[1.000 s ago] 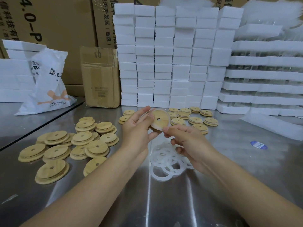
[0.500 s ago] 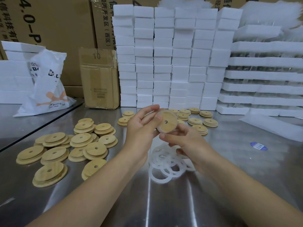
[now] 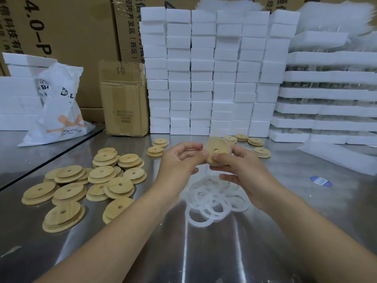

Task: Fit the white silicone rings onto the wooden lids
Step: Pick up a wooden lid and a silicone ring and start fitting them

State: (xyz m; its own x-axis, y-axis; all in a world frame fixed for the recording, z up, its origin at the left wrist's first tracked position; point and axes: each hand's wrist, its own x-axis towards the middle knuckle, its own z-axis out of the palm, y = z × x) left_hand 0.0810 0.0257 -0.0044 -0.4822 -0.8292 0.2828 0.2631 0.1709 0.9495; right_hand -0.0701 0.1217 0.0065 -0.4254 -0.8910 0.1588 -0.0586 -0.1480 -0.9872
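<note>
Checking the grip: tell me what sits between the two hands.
One wooden lid, pinched from both sides by the left hand and right hand, above the loose rings. Head view.

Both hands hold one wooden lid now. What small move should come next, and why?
Probably press the thumbs round the rim to seat the white ring. The left hand and right hand pinch the tilted wooden lid, and the ring shows along its edge, seemingly not seated all round.

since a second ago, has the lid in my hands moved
Yes: the held lid shifted slightly right, judged against the ring pile below it.
</note>
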